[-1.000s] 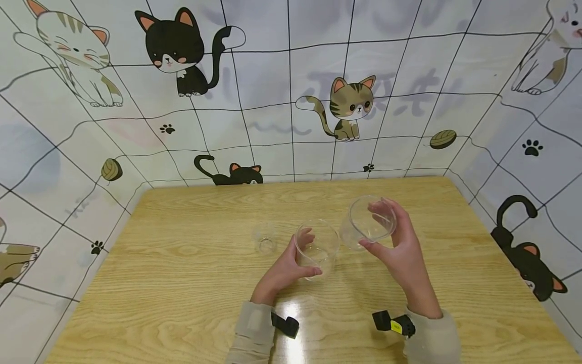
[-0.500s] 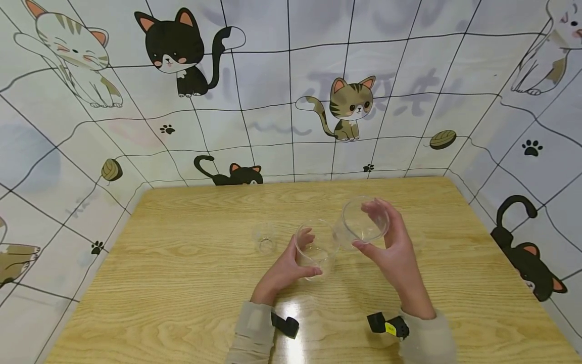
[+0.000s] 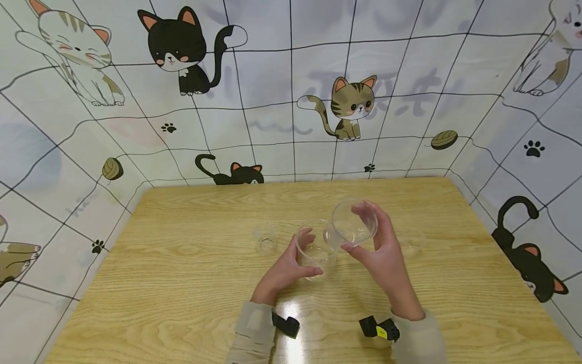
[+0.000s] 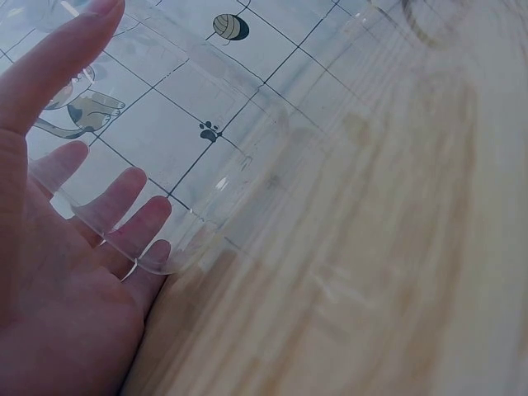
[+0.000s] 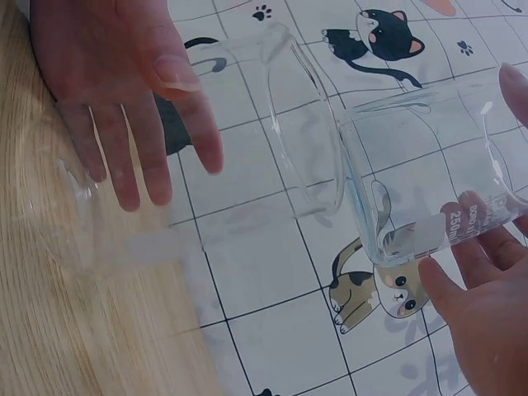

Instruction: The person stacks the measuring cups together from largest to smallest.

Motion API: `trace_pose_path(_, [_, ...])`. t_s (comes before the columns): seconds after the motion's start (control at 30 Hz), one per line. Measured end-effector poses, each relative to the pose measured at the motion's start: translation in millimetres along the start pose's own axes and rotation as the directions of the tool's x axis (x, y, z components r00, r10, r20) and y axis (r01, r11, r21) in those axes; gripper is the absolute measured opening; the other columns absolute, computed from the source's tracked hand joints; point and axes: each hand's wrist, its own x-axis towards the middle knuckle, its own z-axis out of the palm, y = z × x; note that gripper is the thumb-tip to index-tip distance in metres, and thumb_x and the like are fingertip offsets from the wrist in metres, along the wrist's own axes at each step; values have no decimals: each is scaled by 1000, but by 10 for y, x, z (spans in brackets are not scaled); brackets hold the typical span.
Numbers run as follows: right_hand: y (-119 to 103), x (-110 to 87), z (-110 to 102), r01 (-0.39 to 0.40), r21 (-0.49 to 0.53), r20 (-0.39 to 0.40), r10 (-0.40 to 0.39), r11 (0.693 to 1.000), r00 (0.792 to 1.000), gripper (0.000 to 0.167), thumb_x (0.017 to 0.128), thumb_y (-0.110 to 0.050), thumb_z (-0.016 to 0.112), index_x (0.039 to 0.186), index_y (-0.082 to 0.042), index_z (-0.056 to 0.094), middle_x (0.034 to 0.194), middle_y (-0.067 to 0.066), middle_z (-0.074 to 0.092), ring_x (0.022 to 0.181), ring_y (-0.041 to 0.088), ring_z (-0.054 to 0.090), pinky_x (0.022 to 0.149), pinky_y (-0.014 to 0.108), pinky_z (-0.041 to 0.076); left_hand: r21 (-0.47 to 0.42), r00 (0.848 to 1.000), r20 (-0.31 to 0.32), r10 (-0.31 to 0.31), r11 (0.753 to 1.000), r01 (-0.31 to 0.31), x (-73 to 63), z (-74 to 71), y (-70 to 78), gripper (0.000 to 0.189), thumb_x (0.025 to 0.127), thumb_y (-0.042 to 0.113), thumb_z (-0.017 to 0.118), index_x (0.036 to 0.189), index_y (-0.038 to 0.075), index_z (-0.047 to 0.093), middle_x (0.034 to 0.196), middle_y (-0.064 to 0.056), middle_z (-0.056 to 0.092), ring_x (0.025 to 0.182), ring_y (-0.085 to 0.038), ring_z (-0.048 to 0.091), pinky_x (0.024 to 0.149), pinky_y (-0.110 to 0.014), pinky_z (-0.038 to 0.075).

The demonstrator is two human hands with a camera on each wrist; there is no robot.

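Observation:
My left hand point(image 3: 288, 263) holds a clear glass beaker point(image 3: 312, 258) that stands on the table, thumb on its near side and fingers on the far side. In the left wrist view, the fingers point(image 4: 120, 210) lie against its wall. My right hand point(image 3: 386, 260) grips a second clear beaker point(image 3: 352, 225), raised and tilted, mouth towards me. Its base overlaps the first beaker's rim in the head view. White print with "250ml" marks the right-hand beaker point(image 5: 429, 173) in the right wrist view, its flat base close to the other beaker's mouth point(image 5: 305, 132).
A smaller clear glass vessel point(image 3: 265, 238) stands on the wooden table point(image 3: 182, 283), left of both hands. Behind and at the sides rise white cat-print walls point(image 3: 273, 116). Each wrist wears a black strap point(image 3: 285, 325).
My right hand has moved left with its beaker, bringing the base from beside the left-hand beaker to over its rim. The left hand and its beaker have stayed in place.

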Motion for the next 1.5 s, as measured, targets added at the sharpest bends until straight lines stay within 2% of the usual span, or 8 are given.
trace_pose_path(0.17, [-15,-5,45,3,-3,0,-3,1000,1000,85,64,22,67,135,0,27,129,22,39,122,29,34,104,33,20,-7,1000,-6,-4,1000,4,-1,8,1,89,70,11,76,137,33,23,138,-8,34,127,-20,30,100,-42,23])
trace_pose_path(0.43, [-17,-4,80,-1,3,11,1,1000,1000,84,66,21,66,136,-1,26,131,19,39,124,27,33,105,34,16,-8,1000,2,9,1000,-9,3,5,12,89,70,10,75,140,24,21,138,-11,33,127,-22,29,100,-44,22])
trace_pose_path(0.57, [18,-11,90,-4,15,13,4,1000,1000,84,66,19,67,136,-4,26,132,15,39,125,24,32,105,34,16,-11,1000,-2,1,1000,-1,2,6,10,90,70,9,75,140,24,20,138,-8,34,127,-21,29,101,-43,22])
trace_pose_path(0.73, [126,-11,87,-6,36,21,6,999,1000,86,66,14,70,137,-10,27,134,10,39,126,22,31,105,31,17,-22,1000,-5,4,1000,-4,8,2,1,89,70,9,75,139,25,21,136,-3,36,126,-25,30,100,-43,23])
trace_pose_path(1.0, [237,-14,89,30,83,22,-32,996,999,86,66,12,72,137,-6,26,135,14,37,126,25,31,105,33,19,-30,1000,1,13,999,-13,16,7,-4,89,70,8,75,137,32,22,132,5,39,125,-27,32,100,-42,23])
trace_pose_path(1.3, [241,-33,119,-12,61,35,10,998,999,87,66,14,70,138,-9,26,136,10,36,126,22,31,104,34,19,-18,1000,-2,14,1000,-14,8,7,-18,91,69,14,77,137,35,20,131,13,40,125,-19,33,101,-41,21])
trace_pose_path(1.5, [268,-35,125,-18,43,40,17,999,999,89,65,16,70,138,-8,25,136,10,36,126,21,30,104,35,18,-20,1000,12,3,1000,-2,5,-1,-20,93,70,14,77,140,30,17,134,10,37,125,-13,32,102,-42,20])
